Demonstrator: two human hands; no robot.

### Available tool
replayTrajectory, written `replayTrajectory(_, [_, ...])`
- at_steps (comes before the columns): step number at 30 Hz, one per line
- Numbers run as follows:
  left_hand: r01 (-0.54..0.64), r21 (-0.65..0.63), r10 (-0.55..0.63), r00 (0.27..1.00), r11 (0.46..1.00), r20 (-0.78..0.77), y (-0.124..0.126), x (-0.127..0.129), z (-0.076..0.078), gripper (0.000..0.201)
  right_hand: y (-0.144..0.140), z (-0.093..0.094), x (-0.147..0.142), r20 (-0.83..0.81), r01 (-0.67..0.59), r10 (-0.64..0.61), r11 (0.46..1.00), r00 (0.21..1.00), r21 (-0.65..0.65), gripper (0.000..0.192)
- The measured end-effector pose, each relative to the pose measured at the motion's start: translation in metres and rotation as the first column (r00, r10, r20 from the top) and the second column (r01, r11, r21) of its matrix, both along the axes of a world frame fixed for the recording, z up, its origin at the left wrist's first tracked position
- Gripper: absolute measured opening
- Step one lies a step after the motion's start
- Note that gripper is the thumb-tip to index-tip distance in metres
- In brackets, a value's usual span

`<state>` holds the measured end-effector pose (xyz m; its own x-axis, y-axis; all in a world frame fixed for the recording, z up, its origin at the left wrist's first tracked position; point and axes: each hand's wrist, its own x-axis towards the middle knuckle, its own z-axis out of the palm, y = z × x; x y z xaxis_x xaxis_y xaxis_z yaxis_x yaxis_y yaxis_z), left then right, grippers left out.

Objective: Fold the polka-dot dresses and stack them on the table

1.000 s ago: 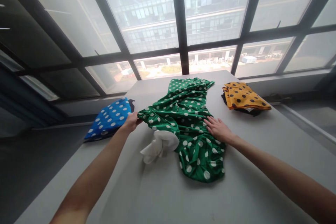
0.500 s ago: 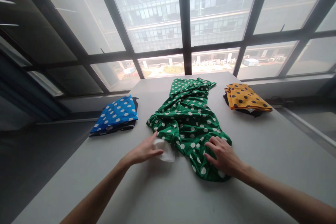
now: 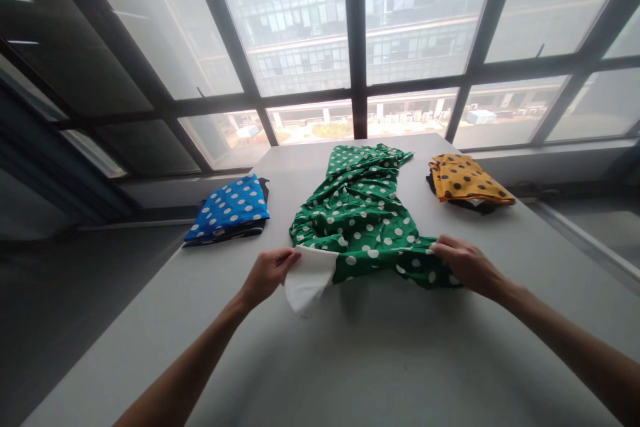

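Near the left edge of the bench [image 3: 400, 360], the folded blue polka-dot fabric [image 3: 230, 207], with a dark layer under it, lies well clear of the work; keep the left elbow and forearm from brushing it. Next to the right comes the left grip [image 3: 270, 273], pinched closed, thumb against fingers, on the upper corner of a white fabric panel [image 3: 309, 283] that hangs from it. A light, flat pinch close to that corner should serve best, since a bunched hold would probably crease it. The green polka-dot garment [image 3: 367, 210] stretches along the middle of the bench, from close to the far edge back to the two hands, its near border drawn across between them and seemingly just raised off the surface. Keep that border level and evenly tensioned: the thin-looking cloth is full of wrinkles, and pulling harder on one side would likely skew it. On the right, the right grip [image 3: 470, 263] is closed on a gathered end of the green cloth; opening out that bunch would let the border lie straighter. The folded orange fabric with dark dots [image 3: 470, 180], near the bench's right edge, sits beyond this hand, apart from the garment
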<state>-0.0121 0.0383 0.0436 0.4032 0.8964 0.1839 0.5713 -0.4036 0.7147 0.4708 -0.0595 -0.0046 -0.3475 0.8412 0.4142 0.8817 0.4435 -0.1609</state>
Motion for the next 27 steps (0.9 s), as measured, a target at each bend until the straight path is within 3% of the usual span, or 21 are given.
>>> replayTrajectory(5, [0.229, 0.055, -0.22, 0.966, 0.972, -0.136, -0.029, -0.028, 0.014, 0.033, -0.013, 0.011, 0.035, -0.045, 0.038, -0.037, 0.999, 0.998, 0.022, 0.034])
replayTrajectory(8, [0.37, -0.084, -0.379, 0.901, 0.925, -0.21, -0.051, -0.039, 0.018, 0.025, -0.021, -0.002, 0.061, -0.03, 0.012, -0.013, 1.0, 0.999, -0.02, 0.038])
replayTrajectory(11, [0.473, -0.261, -0.536, 0.793, 0.841, -0.29, -0.068, -0.042, 0.021, 0.019, -0.028, -0.017, 0.078, 0.03, 0.008, -0.004, 0.993, 1.0, -0.114, 0.037])
replayTrajectory(13, [0.477, -0.278, -0.549, 0.769, 0.834, -0.328, -0.072, -0.038, 0.02, 0.019, -0.03, -0.021, 0.073, 0.018, 0.04, -0.038, 0.991, 0.999, -0.127, 0.039])
replayTrajectory(16, [0.366, -0.119, -0.384, 0.862, 0.923, -0.33, -0.067, -0.019, 0.013, 0.019, -0.03, -0.013, 0.035, -0.103, 0.052, -0.063, 0.993, 0.993, -0.108, 0.039])
replayTrajectory(18, [0.253, 0.016, -0.24, 0.933, 0.967, -0.269, -0.056, 0.002, 0.004, 0.023, -0.031, -0.005, -0.005, -0.182, -0.047, 0.021, 0.989, 0.983, -0.141, 0.032])
replayTrajectory(21, [0.118, 0.206, -0.081, 0.98, 0.971, -0.18, -0.031, 0.037, -0.012, 0.033, -0.034, -0.002, -0.068, -0.236, -0.209, 0.15, 0.945, 0.96, -0.252, 0.029])
replayTrajectory(24, [0.112, 0.274, -0.061, 0.98, 0.955, -0.188, -0.003, 0.06, -0.027, 0.065, -0.039, -0.012, -0.112, -0.236, -0.253, 0.171, 0.89, 0.957, -0.379, 0.056])
replayTrajectory(25, [0.136, 0.247, -0.09, 0.978, 0.959, -0.189, 0.004, 0.061, -0.029, 0.067, -0.042, -0.015, -0.119, -0.24, -0.257, 0.169, 0.876, 0.956, -0.408, 0.056])
replayTrajectory(27, [0.202, 0.181, -0.174, 0.972, 0.963, -0.16, 0.013, 0.055, -0.029, 0.051, -0.047, -0.017, -0.122, -0.277, -0.283, 0.172, 0.852, 0.946, -0.44, 0.043])
